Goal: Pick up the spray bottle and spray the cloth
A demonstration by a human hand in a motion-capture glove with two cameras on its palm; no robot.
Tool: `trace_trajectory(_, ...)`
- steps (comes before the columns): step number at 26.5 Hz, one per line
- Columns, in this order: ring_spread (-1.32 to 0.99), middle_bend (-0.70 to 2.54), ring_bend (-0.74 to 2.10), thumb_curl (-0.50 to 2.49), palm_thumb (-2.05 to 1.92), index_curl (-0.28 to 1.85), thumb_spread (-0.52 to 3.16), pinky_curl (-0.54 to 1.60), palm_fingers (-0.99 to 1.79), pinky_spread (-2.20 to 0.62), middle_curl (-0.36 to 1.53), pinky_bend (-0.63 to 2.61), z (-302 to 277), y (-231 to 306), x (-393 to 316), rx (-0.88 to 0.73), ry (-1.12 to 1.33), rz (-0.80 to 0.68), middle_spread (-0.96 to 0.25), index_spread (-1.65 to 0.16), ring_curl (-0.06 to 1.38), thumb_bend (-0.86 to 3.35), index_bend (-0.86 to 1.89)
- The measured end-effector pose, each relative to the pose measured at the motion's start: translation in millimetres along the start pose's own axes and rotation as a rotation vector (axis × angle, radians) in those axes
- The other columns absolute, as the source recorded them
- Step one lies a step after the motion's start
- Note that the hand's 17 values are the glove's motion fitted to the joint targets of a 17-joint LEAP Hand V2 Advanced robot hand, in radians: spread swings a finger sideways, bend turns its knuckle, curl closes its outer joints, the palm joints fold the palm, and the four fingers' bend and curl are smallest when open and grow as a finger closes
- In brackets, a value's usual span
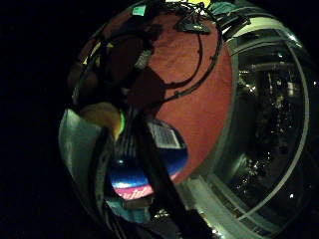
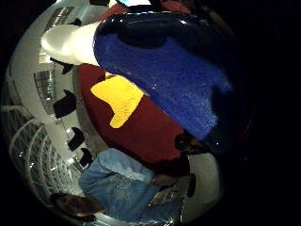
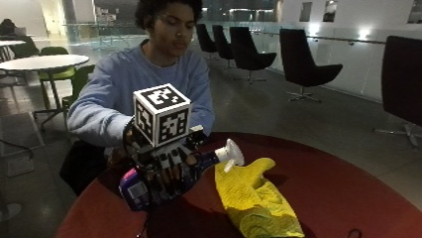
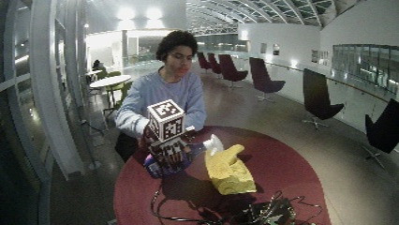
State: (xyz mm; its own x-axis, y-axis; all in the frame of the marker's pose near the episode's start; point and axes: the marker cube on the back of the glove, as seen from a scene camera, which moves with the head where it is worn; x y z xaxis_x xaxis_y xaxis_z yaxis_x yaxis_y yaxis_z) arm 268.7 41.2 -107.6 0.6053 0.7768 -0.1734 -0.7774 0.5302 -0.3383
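A blue spray bottle (image 3: pixel 141 184) with a white nozzle (image 3: pixel 229 152) is tilted above the round dark red table (image 3: pixel 342 188), its nozzle toward the yellow cloth (image 3: pixel 254 198). My gloved right hand (image 3: pixel 168 168) grips the bottle's body, fingers curled round it. The cloth lies crumpled on the table just beside the nozzle. In the thumb side palm view the blue bottle (image 2: pixel 174 70) fills much of the picture, with its white nozzle (image 2: pixel 70 43) and the yellow cloth (image 2: pixel 117 99) beyond it. The little finger side view shows the bottle's labelled base (image 1: pixel 149 159). The wide view shows bottle (image 4: pixel 156 166) and cloth (image 4: pixel 229 173).
Black cables (image 4: pixel 249 213) lie at the table's near edge in the wide view. The person sits at the far side of the table. Black chairs (image 3: pixel 303 64) and another round table (image 3: pixel 43 62) stand behind on the floor.
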Motion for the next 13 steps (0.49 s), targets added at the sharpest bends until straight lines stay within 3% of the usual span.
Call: trace_trajectory(13,-0.07,0.29,0.58,0.59,1.0,0.17,0.77,0.36,0.94,0.08,0.43,0.39,-3.2,2.0,-2.8,-0.013,0.026,-0.008,-0.08,-0.31,0.38,-0.03,0.07)
